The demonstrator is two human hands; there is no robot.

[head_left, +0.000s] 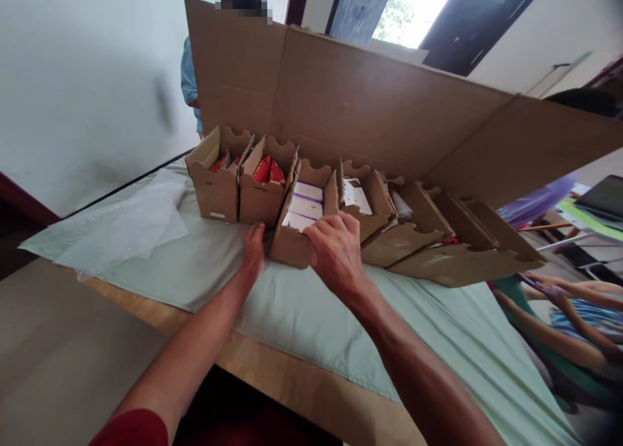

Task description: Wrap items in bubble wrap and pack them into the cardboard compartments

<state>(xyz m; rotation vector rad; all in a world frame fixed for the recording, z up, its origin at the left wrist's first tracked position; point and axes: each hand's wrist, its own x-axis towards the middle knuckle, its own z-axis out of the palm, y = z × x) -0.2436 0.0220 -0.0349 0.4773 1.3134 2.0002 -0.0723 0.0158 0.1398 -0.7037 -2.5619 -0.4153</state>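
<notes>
A row of open-topped cardboard boxes stands on the cloth-covered table. The middle cardboard box [289,248], pulled slightly forward of its neighbours, holds several white packs [305,207] with purple edges. My right hand [337,248] is closed over the front right corner of this box, its fingers bent on the rim. By the box's lower left side, my left hand [254,246] is held upright with fingers stretched out, near the gap beside the second box [260,204]. Whether it touches either box I cannot tell. Red packets [269,171] lie in the second box.
A tall cardboard panel [350,95] rises behind the boxes. Clear plastic bags [141,212] lie on the pale green cloth [311,316] at left. A person in a blue sleeve [189,76] is behind the panel; another person's arms [559,303] show at right.
</notes>
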